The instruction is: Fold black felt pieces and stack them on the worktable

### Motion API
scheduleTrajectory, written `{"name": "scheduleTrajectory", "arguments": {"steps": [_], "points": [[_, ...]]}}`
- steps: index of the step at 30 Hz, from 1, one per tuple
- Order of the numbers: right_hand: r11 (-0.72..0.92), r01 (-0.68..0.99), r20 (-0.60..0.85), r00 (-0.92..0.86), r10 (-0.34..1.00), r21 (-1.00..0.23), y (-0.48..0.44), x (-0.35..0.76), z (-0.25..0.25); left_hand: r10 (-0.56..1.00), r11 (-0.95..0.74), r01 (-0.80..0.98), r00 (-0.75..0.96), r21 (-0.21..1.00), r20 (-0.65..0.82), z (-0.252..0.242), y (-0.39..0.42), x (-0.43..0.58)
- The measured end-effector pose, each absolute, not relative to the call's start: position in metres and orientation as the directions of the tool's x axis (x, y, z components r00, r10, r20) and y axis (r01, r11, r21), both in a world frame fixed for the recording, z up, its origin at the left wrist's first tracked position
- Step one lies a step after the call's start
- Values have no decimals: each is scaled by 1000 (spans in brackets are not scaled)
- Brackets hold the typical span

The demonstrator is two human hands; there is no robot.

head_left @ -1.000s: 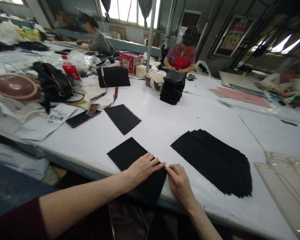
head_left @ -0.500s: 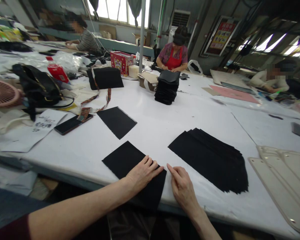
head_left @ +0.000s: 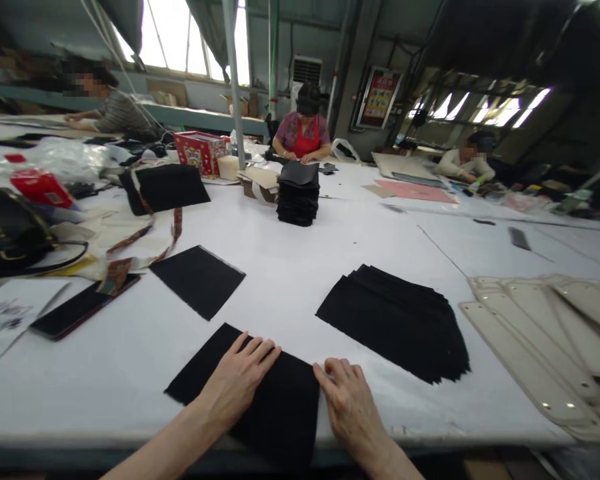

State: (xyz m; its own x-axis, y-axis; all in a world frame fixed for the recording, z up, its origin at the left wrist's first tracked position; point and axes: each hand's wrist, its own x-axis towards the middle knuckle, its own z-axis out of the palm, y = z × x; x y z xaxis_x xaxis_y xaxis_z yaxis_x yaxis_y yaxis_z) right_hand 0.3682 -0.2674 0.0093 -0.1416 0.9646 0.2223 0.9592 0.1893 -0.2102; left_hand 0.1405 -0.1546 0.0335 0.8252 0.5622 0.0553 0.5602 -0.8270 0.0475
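As I watched: both hands lay flat.
Left hand (head_left: 237, 380): fingers spread on black fabric piece (head_left: 285, 407).
Right hand (head_left: 347, 403): released, at its edge, on counter (head_left: 290, 267).

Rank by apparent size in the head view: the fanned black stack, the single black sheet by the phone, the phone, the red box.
1. Fanned black stack
2. Single black sheet
3. Phone
4. Red box, though it stands farther off, so nearness may mislead.

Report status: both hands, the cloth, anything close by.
Left hand flat on black cloth piece. Right hand at its right edge. Fanned black stack lies apart, right.
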Motion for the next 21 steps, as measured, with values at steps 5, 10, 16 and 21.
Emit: {"name": "scheduleTrajectory", "arguments": {"steps": [5,10,16,21], "points": [[81,945,137,-38,990,-318,-246,351,39,634,-770,626,772,123,48,39,-155,155],[109,901,206,-23,978,-419,-228,316,34,657,-735,645,754,208,-17,34,-156,164],[28,922,78,3,997,-387,-242,328,12,618,-725,556,786,406,28,17,-143,145],[-73,902,155,151,976,-425,-259,393,61,663,-622,481,743,618,89,46,-121,182]]}}
